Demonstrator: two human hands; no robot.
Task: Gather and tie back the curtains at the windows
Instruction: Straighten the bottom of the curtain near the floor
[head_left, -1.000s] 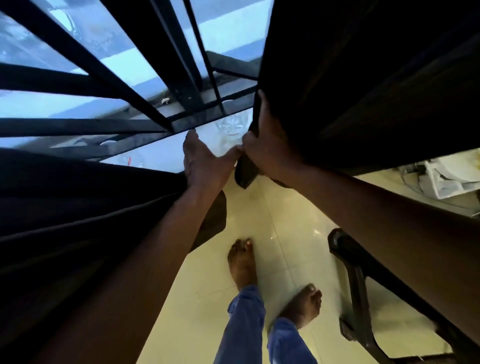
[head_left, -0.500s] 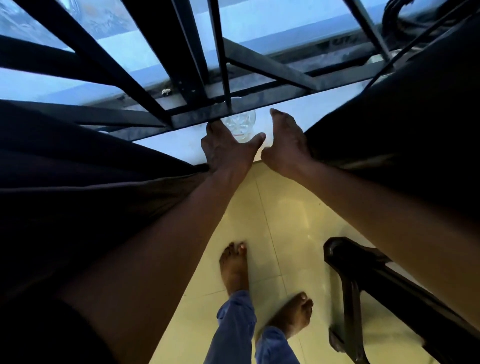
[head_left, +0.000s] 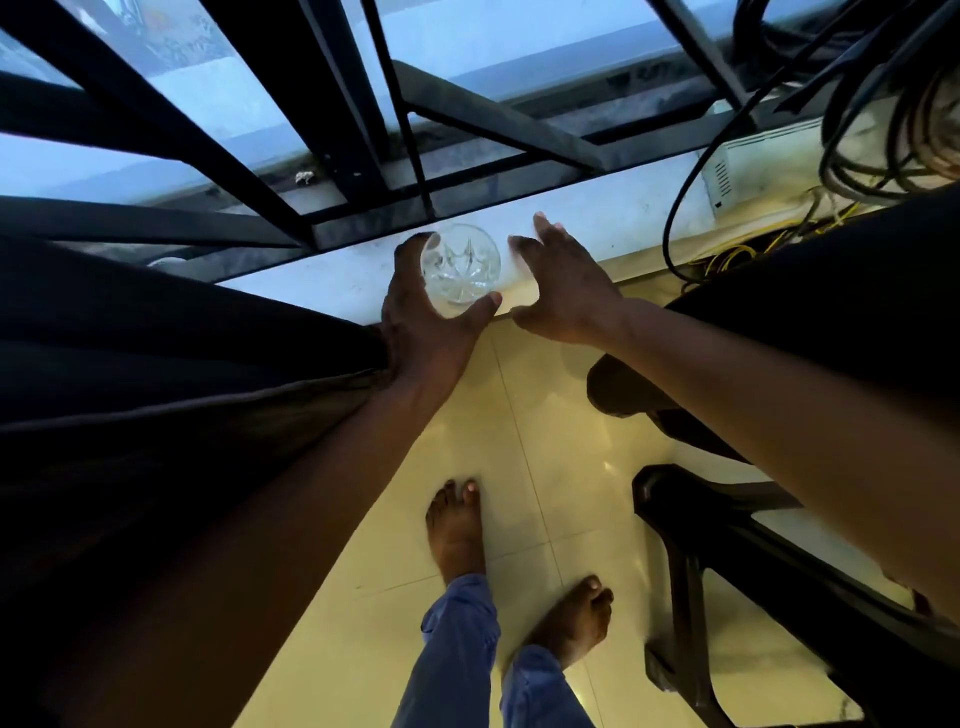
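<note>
Two dark curtains hang at the barred window. The left curtain (head_left: 171, 374) bunches against the back of my left hand (head_left: 423, 327), which is spread with straight fingers and thumb at the sill's edge. The right curtain (head_left: 831, 312) hangs to the right, behind my right forearm. My right hand (head_left: 566, 283) hovers over the sill with fingers spread, holding nothing and apart from the cloth. A clear cut-glass tumbler (head_left: 461, 270) stands on the sill in the gap between my left thumb and fingers. I cannot tell whether the hand touches it.
The pale stone sill (head_left: 613, 213) runs under black window bars (head_left: 363, 130). A white box (head_left: 753, 161) and tangled cables (head_left: 883, 119) sit at its right end. A dark plastic chair (head_left: 727, 545) stands on the tiled floor (head_left: 561, 452) to the right of my bare feet.
Both curtains have been pushed further apart, uncovering the sill, the glass and the cables. My right hand has come off the right curtain and opened; my left hand has moved up to the glass.
</note>
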